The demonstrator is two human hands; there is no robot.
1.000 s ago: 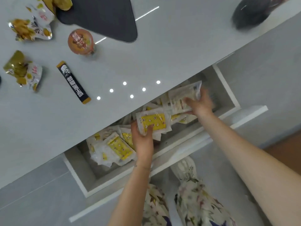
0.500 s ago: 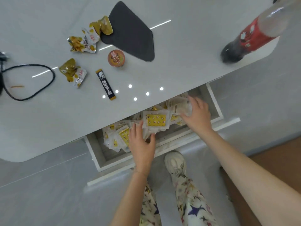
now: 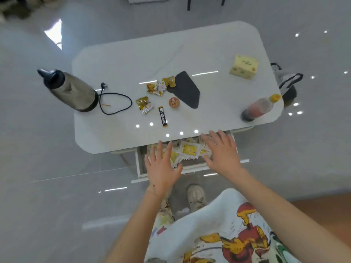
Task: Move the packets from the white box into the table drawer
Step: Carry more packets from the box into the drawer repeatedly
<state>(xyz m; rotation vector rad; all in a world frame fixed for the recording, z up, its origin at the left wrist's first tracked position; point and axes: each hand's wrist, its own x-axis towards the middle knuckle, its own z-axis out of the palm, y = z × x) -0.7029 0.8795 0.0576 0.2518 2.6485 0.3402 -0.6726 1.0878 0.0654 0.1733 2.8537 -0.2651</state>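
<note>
The left hand (image 3: 161, 168) and right hand (image 3: 222, 152) are spread wide, holding nothing. The packets (image 3: 189, 149) heaped under them could catch when the drawer (image 3: 139, 168) shuts.

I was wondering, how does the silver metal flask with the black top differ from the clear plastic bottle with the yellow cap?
The silver metal flask is opaque and dull grey; the clear plastic bottle shows a reddish band and dark base. The flask looks much bulkier than the bottle. The flask stands at the table's left edge beside a black cable, the bottle near the right front corner. Both rest on the white table top.
</note>
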